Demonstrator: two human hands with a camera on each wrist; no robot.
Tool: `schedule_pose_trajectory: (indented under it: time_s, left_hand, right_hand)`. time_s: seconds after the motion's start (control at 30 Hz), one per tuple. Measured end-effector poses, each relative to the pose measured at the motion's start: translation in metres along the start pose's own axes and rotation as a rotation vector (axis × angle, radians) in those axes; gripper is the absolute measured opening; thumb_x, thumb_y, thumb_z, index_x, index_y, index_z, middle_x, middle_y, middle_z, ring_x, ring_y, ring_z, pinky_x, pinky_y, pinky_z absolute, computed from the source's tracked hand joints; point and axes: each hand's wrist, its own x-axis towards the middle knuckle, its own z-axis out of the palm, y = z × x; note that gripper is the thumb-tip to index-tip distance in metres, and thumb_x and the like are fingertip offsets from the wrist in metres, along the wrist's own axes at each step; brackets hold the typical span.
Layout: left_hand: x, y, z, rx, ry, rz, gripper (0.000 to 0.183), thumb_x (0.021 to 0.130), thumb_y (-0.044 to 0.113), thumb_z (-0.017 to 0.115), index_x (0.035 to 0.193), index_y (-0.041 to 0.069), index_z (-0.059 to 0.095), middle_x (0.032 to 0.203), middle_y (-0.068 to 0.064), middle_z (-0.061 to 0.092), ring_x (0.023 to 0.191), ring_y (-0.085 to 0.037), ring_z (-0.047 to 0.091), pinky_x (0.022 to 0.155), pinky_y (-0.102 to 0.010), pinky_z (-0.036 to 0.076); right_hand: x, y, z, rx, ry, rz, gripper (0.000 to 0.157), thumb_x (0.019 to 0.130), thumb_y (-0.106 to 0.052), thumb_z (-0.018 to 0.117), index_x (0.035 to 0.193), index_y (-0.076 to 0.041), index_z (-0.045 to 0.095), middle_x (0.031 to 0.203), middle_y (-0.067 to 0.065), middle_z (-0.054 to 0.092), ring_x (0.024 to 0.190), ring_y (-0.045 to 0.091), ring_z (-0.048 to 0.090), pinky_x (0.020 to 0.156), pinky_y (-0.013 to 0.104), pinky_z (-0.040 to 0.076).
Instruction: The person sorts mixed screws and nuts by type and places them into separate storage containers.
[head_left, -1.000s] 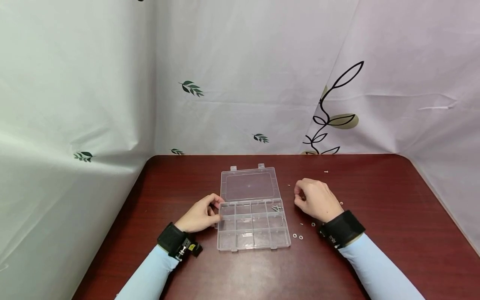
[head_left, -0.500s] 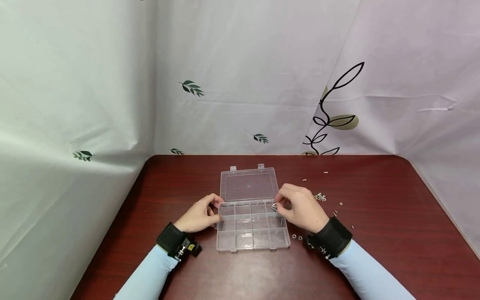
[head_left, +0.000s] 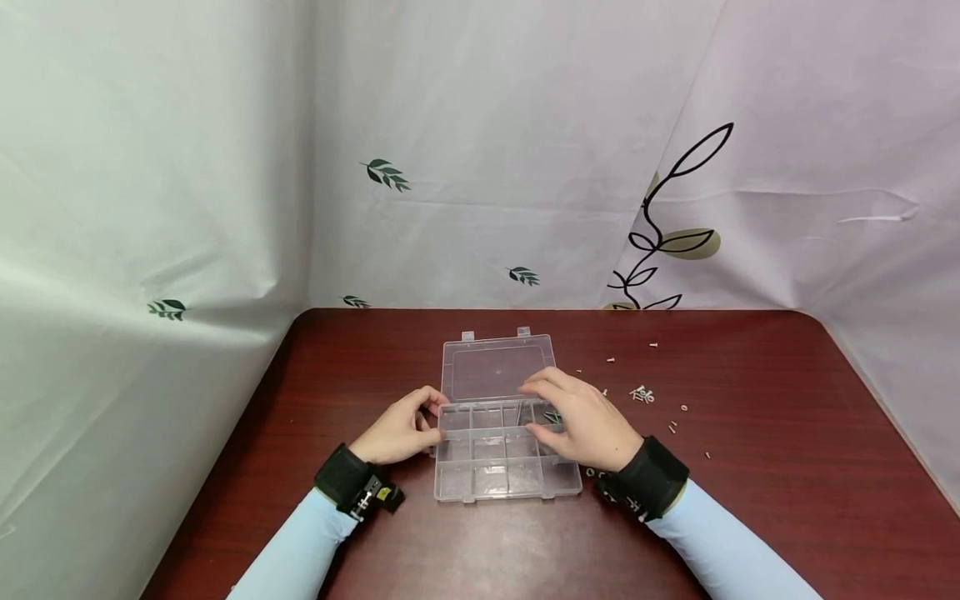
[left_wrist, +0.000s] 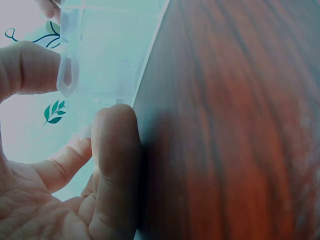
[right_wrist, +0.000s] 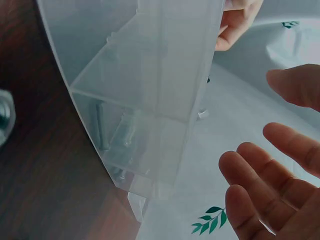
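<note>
A clear plastic compartment box (head_left: 453, 498) lies on the table with its lid (head_left: 487, 372) folded back, away from me. My left hand (head_left: 396, 429) holds the box's left side, thumb and fingers against its edge; the left wrist view shows this contact closely. Over the right-hand compartments, my right hand (head_left: 592, 423) has its fingers spread apart and nothing between them. Screws (head_left: 552, 417) lie in the back right compartment, partly hidden by that hand. One thin screw (head_left: 520, 414) leans in the compartment beside it. Through the box wall, the right wrist view shows blurred screws (right_wrist: 101, 125).
On the dark red table (head_left: 360, 358), a small pile of screws and nuts or washers (head_left: 642, 394) lies right of the box. Loose screws (head_left: 653, 345) and a small ring (head_left: 684, 407) are scattered around it. More rings (head_left: 590, 472) sit near my right wrist. A patterned cloth (head_left: 450, 233) hangs behind.
My right hand has moved left from the loose hardware to above the box, and its fingers have spread. A thin screw now stands in the third back compartment. The left hand has stayed put.
</note>
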Motion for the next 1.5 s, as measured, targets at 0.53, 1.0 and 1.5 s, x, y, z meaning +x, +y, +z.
schedule_pose_trajectory:
  time_s: [0.53, 1.0, 1.5]
  left_hand:
    - [-0.001, 0.002, -0.001, -0.001, -0.004, -0.003, 0.038, 0.082, 0.009, 0.065, 0.119, 0.008, 0.057, 0.104, -0.01, 0.053, 0.069, -0.014, 0.059, 0.065, -0.029, 0.052]
    - [0.0, 0.0, 0.0, -0.057, -0.013, -0.017, 0.04, 0.082, 0.005, 0.068, 0.121, 0.007, 0.057, 0.106, -0.013, 0.053, 0.066, -0.017, 0.059, 0.06, -0.032, 0.054]
    - [-0.001, 0.007, 0.001, -0.028, 0.004, -0.012, 0.039, 0.082, 0.001, 0.066, 0.12, 0.002, 0.056, 0.105, -0.017, 0.053, 0.066, -0.019, 0.058, 0.06, -0.03, 0.053]
  right_hand:
    - [-0.019, 0.018, -0.015, -0.08, -0.006, 0.042, 0.039, 0.079, -0.026, 0.077, 0.115, -0.013, 0.069, 0.112, -0.007, 0.059, 0.094, 0.009, 0.06, 0.078, 0.03, 0.05]
    - [-0.087, 0.054, -0.057, -0.211, -0.02, 0.183, 0.038, 0.075, -0.024, 0.078, 0.111, -0.015, 0.07, 0.104, -0.009, 0.06, 0.091, 0.007, 0.06, 0.077, 0.033, 0.051]
    - [-0.119, 0.051, -0.061, -0.216, -0.089, 0.155, 0.024, 0.069, -0.017, 0.081, 0.089, -0.025, 0.07, 0.088, -0.019, 0.051, 0.073, -0.003, 0.05, 0.067, 0.019, 0.044]
